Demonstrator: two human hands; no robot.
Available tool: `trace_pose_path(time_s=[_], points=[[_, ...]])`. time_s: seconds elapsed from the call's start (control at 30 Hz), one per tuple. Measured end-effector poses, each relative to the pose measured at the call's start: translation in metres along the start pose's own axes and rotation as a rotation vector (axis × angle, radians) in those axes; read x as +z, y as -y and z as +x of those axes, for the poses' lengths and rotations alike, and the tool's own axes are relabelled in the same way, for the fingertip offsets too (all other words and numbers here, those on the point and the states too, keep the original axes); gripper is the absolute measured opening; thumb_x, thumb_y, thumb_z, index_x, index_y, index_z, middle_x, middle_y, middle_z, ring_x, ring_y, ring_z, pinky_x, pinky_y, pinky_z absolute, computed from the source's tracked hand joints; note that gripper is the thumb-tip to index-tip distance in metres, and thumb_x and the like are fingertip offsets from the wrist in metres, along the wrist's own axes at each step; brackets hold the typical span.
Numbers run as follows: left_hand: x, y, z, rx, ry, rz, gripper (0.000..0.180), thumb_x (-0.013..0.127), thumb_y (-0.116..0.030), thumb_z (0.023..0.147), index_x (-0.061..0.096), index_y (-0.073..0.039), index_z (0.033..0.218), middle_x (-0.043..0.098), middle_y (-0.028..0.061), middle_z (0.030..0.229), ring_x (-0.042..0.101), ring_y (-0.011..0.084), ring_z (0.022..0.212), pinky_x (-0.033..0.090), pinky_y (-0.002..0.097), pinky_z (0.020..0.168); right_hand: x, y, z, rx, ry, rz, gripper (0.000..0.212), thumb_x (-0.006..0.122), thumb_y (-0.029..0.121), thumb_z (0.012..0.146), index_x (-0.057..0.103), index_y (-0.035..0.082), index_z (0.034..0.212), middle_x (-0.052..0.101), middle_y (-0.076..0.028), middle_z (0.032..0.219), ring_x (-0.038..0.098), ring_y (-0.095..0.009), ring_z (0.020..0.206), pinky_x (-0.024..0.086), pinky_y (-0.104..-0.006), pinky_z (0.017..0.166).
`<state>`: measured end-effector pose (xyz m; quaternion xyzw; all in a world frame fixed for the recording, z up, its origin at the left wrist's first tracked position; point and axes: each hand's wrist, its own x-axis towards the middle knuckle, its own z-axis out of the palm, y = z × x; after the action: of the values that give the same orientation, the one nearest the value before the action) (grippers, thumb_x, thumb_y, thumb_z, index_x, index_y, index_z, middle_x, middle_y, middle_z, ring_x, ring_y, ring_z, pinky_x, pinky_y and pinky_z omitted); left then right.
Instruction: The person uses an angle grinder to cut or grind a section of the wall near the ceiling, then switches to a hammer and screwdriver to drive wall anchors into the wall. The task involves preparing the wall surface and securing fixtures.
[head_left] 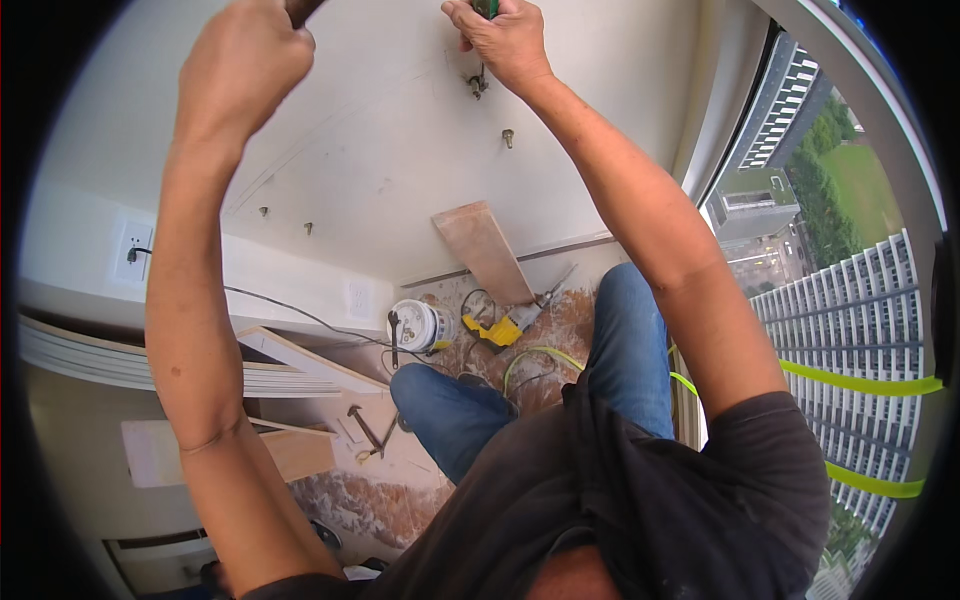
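Note:
Both my arms are raised toward the white wall (380,130). My left hand (245,65) is closed round a dark brown handle (303,8), whose far end is cut off by the upper edge. A green-handled tool (486,8) is in my right hand (508,45), fingers closed on it; its kind cannot be made out. Just below that hand, a metal bolt with a nut (477,86) sticks out of the wall, with a thin shaft or rod beside it. A second bolt (508,138) stands lower to the right. Two smaller bolts (264,211) (308,228) project at the lower left.
A wooden board (485,250) leans against the wall. Below are a white bucket (415,327) with a wrench, a yellow power drill (500,328) and a hammer (365,428). A black cable (300,312) runs from the outlet (133,255). Yellow-green straps (860,378) cross the window at right.

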<state>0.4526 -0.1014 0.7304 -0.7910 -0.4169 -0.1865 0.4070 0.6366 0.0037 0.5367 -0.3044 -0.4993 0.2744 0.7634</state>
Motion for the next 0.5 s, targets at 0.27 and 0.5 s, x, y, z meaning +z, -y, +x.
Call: trace_pose_path(time_s=[0.27,0.5], points=[[0.014,0.003,0.000,-0.007,0.052,-0.117,0.019,0.067,-0.023,0.089,0.070,-0.005,0.094,0.058,0.0032,0.063,0.056,0.0120,0.058,0.048,0.0356,0.062,0.003,0.020,-0.015,0.110,0.052,0.174,0.023,0.078,0.020,0.091,0.065,0.002,0.082,0.063,0.000,0.069,0.060,-0.009,0.061,0.055,-0.0270,0.059],[-0.048,-0.030,0.026,-0.378,0.141,-0.649,0.019,0.069,-0.023,0.089,0.066,-0.004,0.089,0.053,-0.0010,0.059,0.049,0.0089,0.052,0.041,0.0293,0.054,-0.011,0.012,-0.010,0.140,-0.050,0.237,0.022,0.079,0.018,0.090,0.064,0.004,0.080,0.063,0.001,0.067,0.058,-0.008,0.060,0.053,-0.0262,0.058]])
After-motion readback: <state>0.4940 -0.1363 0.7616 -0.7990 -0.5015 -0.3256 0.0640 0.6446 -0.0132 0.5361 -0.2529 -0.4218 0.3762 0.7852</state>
